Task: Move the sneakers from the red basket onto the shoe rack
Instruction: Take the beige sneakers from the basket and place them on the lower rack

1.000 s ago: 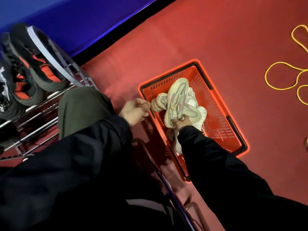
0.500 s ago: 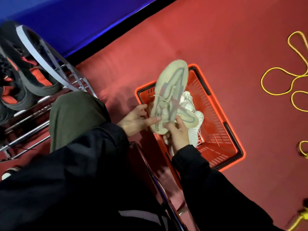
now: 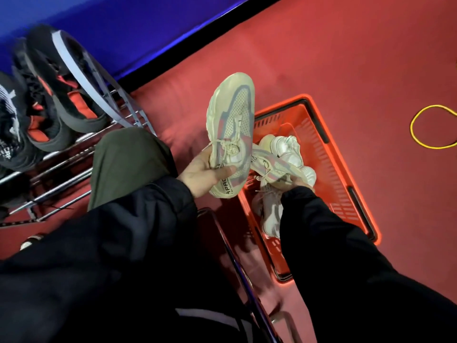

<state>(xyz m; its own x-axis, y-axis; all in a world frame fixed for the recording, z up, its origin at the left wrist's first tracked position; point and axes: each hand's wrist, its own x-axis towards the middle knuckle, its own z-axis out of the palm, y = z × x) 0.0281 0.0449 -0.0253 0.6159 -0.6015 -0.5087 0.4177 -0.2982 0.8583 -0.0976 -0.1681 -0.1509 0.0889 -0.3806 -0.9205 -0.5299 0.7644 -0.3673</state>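
Sneaker (image 3: pixel 231 125), pale, mesh upper: we hold it in the left hand (image 3: pixel 201 173), fingers wrapped round the heel end by the laces, toe pointing up and away from us. Its long axis runs roughly fore-and-aft, clear above the basket's near-left corner.

Second sneaker (image 3: pixel 272 167), matching: lies across the heap, over the basket, heel end touching the first. The right hand (image 3: pixel 300 185) is on it; the sleeve hides most of that hand, so we cannot tell how the fingers close.

More pale sneakers (image 3: pixel 289 149): loose in the basket (image 3: pixel 319 125), red, on the red floor, to our right.

Rack (image 3: pixel 74 154), metal bars: to our left, beyond the knee (image 3: pixel 128 159), well apart from the basket. Dark shoes (image 3: pixel 61 95) occupy its upper bars.

Judgement: the left hand is nearer the rack; the sneaker must swing leftward across the knee and turn to lie across the bars.
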